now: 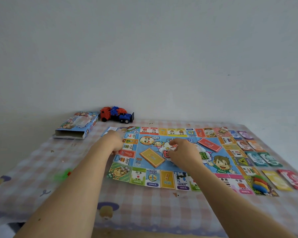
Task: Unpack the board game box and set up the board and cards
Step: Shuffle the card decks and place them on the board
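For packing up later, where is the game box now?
In the head view, the game box lies far left on the table, just left of the toy truck.

Your right hand [182, 152] hides the centre title of the board [138, 176] and its own fingertips. Your left hand [113, 143] is blurred, its grip unreadable. The green object [63, 175] nearby is a smear.

Board [218, 162] flat on table [144, 208], your L hand [114, 143] at its left edge, your R hand [183, 152] over centre, box [76, 125] open-ended, far left.
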Tool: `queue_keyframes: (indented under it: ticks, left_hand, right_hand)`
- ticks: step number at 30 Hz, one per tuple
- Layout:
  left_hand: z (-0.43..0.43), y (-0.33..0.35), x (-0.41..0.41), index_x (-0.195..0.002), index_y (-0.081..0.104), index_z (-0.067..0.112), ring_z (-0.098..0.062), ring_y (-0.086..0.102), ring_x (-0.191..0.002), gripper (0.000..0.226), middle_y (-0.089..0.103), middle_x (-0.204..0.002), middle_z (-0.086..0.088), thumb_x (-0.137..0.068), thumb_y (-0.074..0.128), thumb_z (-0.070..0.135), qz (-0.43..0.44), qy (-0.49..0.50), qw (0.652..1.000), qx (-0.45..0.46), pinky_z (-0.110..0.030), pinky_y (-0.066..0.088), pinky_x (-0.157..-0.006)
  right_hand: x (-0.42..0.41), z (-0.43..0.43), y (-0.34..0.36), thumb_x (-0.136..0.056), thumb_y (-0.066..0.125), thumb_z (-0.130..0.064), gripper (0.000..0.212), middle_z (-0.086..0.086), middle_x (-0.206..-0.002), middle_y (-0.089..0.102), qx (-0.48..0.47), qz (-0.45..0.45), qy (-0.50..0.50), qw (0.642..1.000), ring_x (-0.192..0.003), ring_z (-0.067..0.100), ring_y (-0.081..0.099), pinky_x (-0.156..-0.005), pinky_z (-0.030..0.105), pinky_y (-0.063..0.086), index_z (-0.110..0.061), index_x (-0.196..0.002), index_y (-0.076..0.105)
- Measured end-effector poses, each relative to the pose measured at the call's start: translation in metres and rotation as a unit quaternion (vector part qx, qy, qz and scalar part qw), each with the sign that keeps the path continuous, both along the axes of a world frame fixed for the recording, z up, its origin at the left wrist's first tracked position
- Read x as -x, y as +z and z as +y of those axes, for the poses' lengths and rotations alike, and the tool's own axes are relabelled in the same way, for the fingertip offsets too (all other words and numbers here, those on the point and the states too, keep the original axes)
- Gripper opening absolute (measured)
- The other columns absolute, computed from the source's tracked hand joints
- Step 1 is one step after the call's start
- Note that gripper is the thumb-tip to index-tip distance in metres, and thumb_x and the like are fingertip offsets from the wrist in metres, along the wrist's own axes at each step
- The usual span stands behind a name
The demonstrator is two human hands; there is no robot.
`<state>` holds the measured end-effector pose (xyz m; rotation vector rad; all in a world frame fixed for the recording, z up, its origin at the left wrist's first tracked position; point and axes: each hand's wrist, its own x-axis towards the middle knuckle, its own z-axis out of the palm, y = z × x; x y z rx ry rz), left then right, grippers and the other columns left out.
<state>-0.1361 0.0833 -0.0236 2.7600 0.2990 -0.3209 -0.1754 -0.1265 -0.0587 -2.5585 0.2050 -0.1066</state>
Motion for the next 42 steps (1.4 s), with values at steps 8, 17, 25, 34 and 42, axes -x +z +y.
queue_keyframes:
  ticks: [8,17,25,34,42]
  left_hand:
    - [0.002,0.006,0.005,-0.128,0.045,0.004,-0.021,0.057,-0.089,0.037,0.061,-0.119,-0.015,-0.092,0.052,0.004,-0.009,-0.044,0.997,-0.064,-0.033,0.050,-0.085]
    - [0.003,-0.003,0.001,-0.132,0.042,0.004,-0.024,0.058,-0.108,0.042,0.057,-0.123,-0.013,-0.091,0.050,0.007,-0.026,-0.047,0.991,-0.126,-0.030,0.048,-0.086]
    - [0.007,-0.019,-0.009,-0.141,0.036,0.019,-0.020,0.056,-0.089,0.054,0.056,-0.120,-0.007,-0.089,0.050,0.017,-0.120,-0.051,0.982,-0.134,-0.030,0.044,-0.065]
    - [-0.025,-0.014,0.000,-0.108,0.054,0.018,-0.020,0.057,-0.094,0.019,0.053,-0.111,-0.002,-0.089,0.057,0.020,-0.294,-0.098,0.951,-0.023,-0.036,0.049,-0.076]
    - [-0.060,-0.010,0.008,-0.103,0.059,0.020,-0.014,0.056,-0.091,0.016,0.057,-0.107,0.001,-0.088,0.060,0.021,-0.333,-0.136,0.924,0.127,-0.029,0.045,-0.075]
  right_hand:
    - [-0.001,0.008,0.001,-0.086,0.058,-0.027,0.041,-0.001,-0.115,0.065,0.005,-0.002,0.009,1.000,-0.091,0.020,0.065,-0.078,0.036,0.057,-0.033,-0.126,0.052]
    - [0.000,0.012,0.001,-0.087,0.059,-0.027,0.039,0.000,-0.115,0.066,0.007,0.000,0.023,1.000,-0.091,0.020,0.066,-0.081,0.036,0.057,-0.031,-0.126,0.054]
    - [0.000,0.009,-0.001,-0.088,0.057,-0.026,0.039,-0.001,-0.114,0.066,0.007,0.004,0.029,1.000,-0.087,0.019,0.066,-0.078,0.033,0.057,-0.031,-0.126,0.054]
    - [0.002,0.007,0.004,-0.086,0.058,-0.022,0.036,0.000,-0.106,0.068,-0.030,0.003,0.020,0.999,-0.080,0.019,0.066,-0.074,0.032,0.057,-0.029,-0.121,0.058]
    - [0.004,-0.006,0.020,-0.085,0.056,-0.008,0.021,0.006,-0.081,0.072,-0.198,-0.058,-0.034,0.978,-0.062,0.021,0.067,-0.071,0.043,0.060,-0.017,-0.101,0.068]
